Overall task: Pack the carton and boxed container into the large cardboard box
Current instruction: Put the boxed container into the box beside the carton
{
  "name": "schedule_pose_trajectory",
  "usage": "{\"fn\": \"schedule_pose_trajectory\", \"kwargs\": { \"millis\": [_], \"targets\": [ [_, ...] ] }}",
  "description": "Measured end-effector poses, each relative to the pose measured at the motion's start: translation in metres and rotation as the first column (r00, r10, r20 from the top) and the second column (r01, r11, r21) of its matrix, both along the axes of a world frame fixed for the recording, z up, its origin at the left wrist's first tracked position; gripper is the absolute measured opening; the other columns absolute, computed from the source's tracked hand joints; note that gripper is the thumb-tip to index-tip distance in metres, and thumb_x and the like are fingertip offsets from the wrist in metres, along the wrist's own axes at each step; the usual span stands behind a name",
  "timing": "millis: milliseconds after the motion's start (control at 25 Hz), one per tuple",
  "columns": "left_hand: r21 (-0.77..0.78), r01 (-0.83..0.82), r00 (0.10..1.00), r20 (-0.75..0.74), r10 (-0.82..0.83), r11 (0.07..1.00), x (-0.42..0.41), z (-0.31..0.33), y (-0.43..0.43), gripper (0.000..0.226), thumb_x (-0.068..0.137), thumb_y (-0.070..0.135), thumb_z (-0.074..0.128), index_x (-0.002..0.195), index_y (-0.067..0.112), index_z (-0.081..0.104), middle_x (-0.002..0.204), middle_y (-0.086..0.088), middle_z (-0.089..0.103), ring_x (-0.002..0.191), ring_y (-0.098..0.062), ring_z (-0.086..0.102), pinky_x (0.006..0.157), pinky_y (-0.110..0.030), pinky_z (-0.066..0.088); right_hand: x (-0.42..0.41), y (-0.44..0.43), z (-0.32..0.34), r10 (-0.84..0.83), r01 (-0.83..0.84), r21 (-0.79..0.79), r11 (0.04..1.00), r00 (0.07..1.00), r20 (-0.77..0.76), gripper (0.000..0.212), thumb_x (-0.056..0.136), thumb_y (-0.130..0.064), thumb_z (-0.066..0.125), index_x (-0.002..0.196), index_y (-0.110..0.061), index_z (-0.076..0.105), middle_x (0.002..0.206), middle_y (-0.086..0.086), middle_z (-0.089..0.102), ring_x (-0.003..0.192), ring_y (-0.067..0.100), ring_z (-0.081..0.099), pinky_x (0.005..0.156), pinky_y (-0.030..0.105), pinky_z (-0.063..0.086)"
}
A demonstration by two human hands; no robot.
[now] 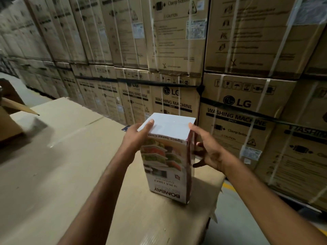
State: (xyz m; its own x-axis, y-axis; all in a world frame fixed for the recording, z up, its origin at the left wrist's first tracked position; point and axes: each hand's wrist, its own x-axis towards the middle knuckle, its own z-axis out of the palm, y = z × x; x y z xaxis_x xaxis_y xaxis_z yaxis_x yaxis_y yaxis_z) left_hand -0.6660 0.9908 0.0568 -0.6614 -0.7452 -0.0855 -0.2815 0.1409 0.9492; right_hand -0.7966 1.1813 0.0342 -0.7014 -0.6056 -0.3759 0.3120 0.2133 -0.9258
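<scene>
Gripping boxed container (168, 167) (upright, print inverted) on worktop (62, 156) at top-left edge with left hand (134, 138), right hand (210, 151) spread wide at its right side; pick-up step judged underway, next needing both-handed lift toward large cardboard box (8, 128).

Both forearms reach forward. The left hand (135, 138) grips the boxed container (166, 161) at its top edge, thumb on top. The right hand (209, 151) is spread, forefinger touching the opposite top corner.

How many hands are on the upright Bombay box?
2. Left hand holds the Bombay box at its top left edge; right hand touches its top right corner.
</scene>
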Motion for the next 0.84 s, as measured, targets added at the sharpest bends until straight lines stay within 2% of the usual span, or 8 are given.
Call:
{"fn": "schedule_pose_trajectory", "kwargs": {
  "millis": [80, 240, 360, 440, 560, 640, 760, 840],
  "targets": [
    [0.025, 0.018, 0.994, 0.106, -0.02, 1.0, 0.001, 0.002, -0.003, 0.069, 0.09, 0.068, 0.058, 0.132, 0.013, 0.06, 0.109, -0.007, 0.072, 0.091, -0.019, 0.071, 0.066, -0.029, 0.057, -0.006, -0.001, 0.004, 0.092, -0.095, 0.03, 0.995, 0.993, 0.078, 0.042, 0.085, -0.063, 0.065, 0.078, -0.021, 0.068, 0.086, 0.004, 0.071, 0.107, 0.032, 0.057, 0.108, 0.067, 0.037],
    [0.002, 0.098, 0.97, 0.222, -0.096, 0.995, 0.023, 0.007, -0.004, 0.061, 0.092, 0.07, 0.053, 0.12, 0.017, 0.067, 0.097, -0.007, 0.076, 0.087, -0.023, 0.073, 0.069, -0.037, 0.062, -0.006, 0.001, 0.016, 0.151, -0.149, -0.028, 0.988, 0.961, 0.23, 0.034, 0.081, -0.045, 0.07, 0.062, -0.018, 0.063, 0.076, 0.006, 0.066, 0.083, 0.028, 0.061, 0.1, 0.064, 0.045],
    [0.005, 0.083, 0.981, 0.178, -0.083, 0.997, 0.05, 0.015, -0.003, 0.052, 0.093, 0.064, 0.057, 0.123, 0.022, 0.068, 0.106, -0.003, 0.075, 0.089, -0.018, 0.071, 0.072, -0.032, 0.059, 0.014, -0.007, 0.024, 0.156, -0.117, -0.171, 0.978, 0.959, 0.235, 0.017, 0.076, -0.029, 0.067, 0.076, -0.018, 0.055, 0.074, 0.005, 0.054, 0.073, 0.024, 0.054, 0.083, 0.046, 0.052],
    [-0.054, 0.07, 0.987, 0.151, -0.061, 0.996, 0.072, 0.022, -0.003, 0.048, 0.097, 0.057, 0.054, 0.128, 0.021, 0.06, 0.115, -0.001, 0.065, 0.09, -0.013, 0.061, 0.073, -0.029, 0.048, 0.036, -0.015, 0.025, 0.171, -0.141, -0.225, 0.964, 0.978, 0.12, 0.022, 0.069, -0.024, 0.063, 0.087, -0.012, 0.058, 0.069, 0.004, 0.052, 0.068, 0.02, 0.05, 0.07, 0.038, 0.046],
    [-0.046, 0.071, 0.994, 0.09, -0.067, 0.996, 0.11, 0.033, 0.0, 0.056, 0.101, 0.067, 0.03, 0.124, 0.023, 0.056, 0.115, -0.005, 0.063, 0.094, -0.017, 0.063, 0.072, -0.03, 0.048, 0.066, -0.026, 0.028, 0.111, -0.12, -0.323, 0.939, 0.993, -0.046, 0.058, 0.064, -0.025, 0.066, 0.12, -0.009, 0.062, 0.094, 0.008, 0.064, 0.091, 0.027, 0.057, 0.079, 0.044, 0.046],
    [0.047, 0.036, 0.997, 0.068, -0.039, 0.998, 0.139, 0.035, 0.001, 0.076, 0.094, 0.078, 0.017, 0.123, 0.021, 0.059, 0.114, -0.01, 0.069, 0.099, -0.025, 0.069, 0.07, -0.033, 0.054, 0.09, -0.03, 0.029, 0.103, -0.122, -0.388, 0.914, 0.992, -0.07, 0.047, 0.076, -0.041, 0.075, 0.114, -0.016, 0.064, 0.104, 0.009, 0.064, 0.101, 0.029, 0.058, 0.092, 0.05, 0.047],
    [0.135, 0.038, 0.993, 0.104, -0.053, 0.99, 0.178, 0.026, 0.005, 0.079, 0.09, 0.081, 0.011, 0.122, 0.031, 0.062, 0.108, -0.013, 0.072, 0.094, -0.027, 0.073, 0.066, -0.033, 0.058, 0.125, -0.032, 0.017, 0.108, -0.134, -0.299, 0.945, 0.989, -0.102, 0.061, 0.085, -0.071, 0.063, 0.109, -0.015, 0.062, 0.102, 0.008, 0.067, 0.097, 0.026, 0.064, 0.093, 0.05, 0.049],
    [0.15, 0.058, 0.991, 0.11, -0.075, 0.987, 0.199, 0.013, 0.014, 0.06, 0.098, 0.073, 0.023, 0.117, 0.034, 0.064, 0.104, -0.009, 0.072, 0.089, -0.023, 0.071, 0.067, -0.033, 0.057, 0.153, -0.033, 0.005, 0.123, -0.154, -0.192, 0.969, 0.979, -0.165, 0.046, 0.092, -0.06, 0.064, 0.111, -0.017, 0.061, 0.104, 0.005, 0.071, 0.098, 0.022, 0.065, 0.089, 0.045, 0.049]
  ]
}}
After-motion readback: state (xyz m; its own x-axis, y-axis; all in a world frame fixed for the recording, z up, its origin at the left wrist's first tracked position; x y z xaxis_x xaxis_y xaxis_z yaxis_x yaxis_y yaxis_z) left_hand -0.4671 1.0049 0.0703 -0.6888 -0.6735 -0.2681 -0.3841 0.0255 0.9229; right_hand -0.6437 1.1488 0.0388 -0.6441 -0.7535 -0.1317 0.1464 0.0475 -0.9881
